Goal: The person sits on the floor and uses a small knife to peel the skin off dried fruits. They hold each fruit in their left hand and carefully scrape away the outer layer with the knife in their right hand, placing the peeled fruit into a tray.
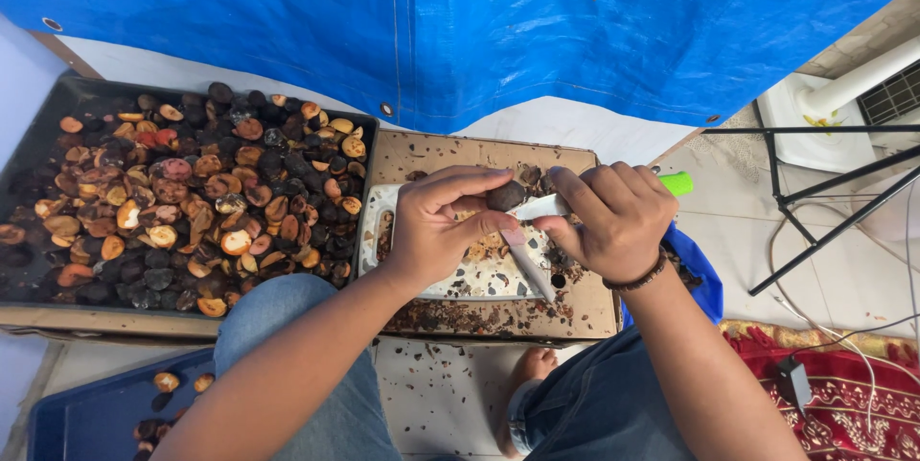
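Left hand [436, 226] pinches a dark nut [505, 195] over the white cutting board [479, 279], so scraps land there. My right hand [613, 217] is closed on a green-handled knife [529, 265], blade angled down just under the nut. Big tray of nut halves [182, 193] at left, blue bin [91, 413] near-left with a few pieces.

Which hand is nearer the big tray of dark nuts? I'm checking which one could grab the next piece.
Left. The left hand sits just right of the tray, holding a dark nut; the right hand is farther right, gripping a knife.
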